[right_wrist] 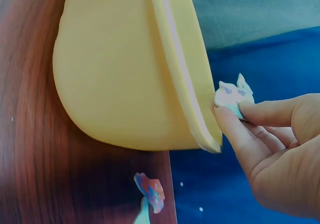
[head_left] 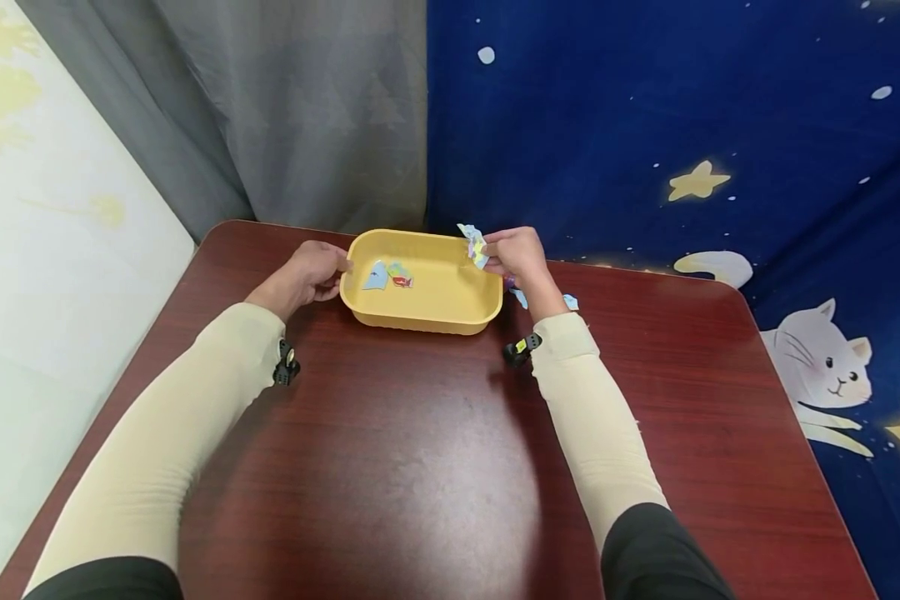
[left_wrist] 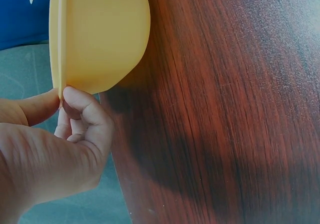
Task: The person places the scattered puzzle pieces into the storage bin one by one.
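A yellow plastic tub (head_left: pixel 442 292) stands on the table near its far edge. My left hand (head_left: pixel 317 268) pinches the rim at its left end between thumb and fingers, as the left wrist view shows closely. Over the tub's right end, my right hand (head_left: pixel 519 252) holds a crumpled, light-blue printed paper scrap (head_left: pixel 473 245) between thumb and forefinger. Inside the tub, toward the left, lie a light-blue scrap (head_left: pixel 376 276) and a colourful scrap (head_left: pixel 400 275) with red on it.
More scraps lie on the table right of the tub, among them a red-and-purple one (right_wrist: pixel 151 191) and a light-blue one (head_left: pixel 570 302), partly hidden by my right forearm. Behind the dark red table (head_left: pixel 420 433) hang grey and blue curtains (head_left: pixel 570 125); a pale wall is left.
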`<state>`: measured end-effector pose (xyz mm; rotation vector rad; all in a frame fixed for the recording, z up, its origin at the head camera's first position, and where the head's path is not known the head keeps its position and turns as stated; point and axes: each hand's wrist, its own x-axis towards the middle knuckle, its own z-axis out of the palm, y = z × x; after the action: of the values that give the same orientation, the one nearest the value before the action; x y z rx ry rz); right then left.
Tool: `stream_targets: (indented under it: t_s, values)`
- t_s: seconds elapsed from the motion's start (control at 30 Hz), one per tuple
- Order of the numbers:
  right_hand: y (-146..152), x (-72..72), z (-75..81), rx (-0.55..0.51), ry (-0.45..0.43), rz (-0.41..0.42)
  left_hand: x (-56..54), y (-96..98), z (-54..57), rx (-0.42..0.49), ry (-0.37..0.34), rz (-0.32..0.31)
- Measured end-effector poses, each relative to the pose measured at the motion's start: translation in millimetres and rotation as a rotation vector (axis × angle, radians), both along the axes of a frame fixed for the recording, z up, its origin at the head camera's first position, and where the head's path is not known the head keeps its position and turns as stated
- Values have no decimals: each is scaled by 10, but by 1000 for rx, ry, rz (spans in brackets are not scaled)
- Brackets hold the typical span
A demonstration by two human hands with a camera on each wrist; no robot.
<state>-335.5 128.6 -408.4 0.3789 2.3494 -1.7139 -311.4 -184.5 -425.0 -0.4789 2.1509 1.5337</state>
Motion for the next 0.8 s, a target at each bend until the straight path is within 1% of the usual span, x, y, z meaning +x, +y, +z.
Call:
stream_targets:
  t_s: [0.17,0.33,0.53,0.7,0.8]
  values:
    - [-47,4,-34,-28,-6,3,2,9,3,-6,-1,-3]
    - [-113,-1,-79,-29,-7,7,11,-4,2,-10,-4,-4]
    - [-224,-23,-149,-1,3,23,13,-10,5,-14,-4,-5]
    - [-322,-45,-203,11,-6,32,16,-3,1,-9,-11,-7]
    - [-369,-50,-225,63,-19,33,11,-3,-4,-7,-12,-6]
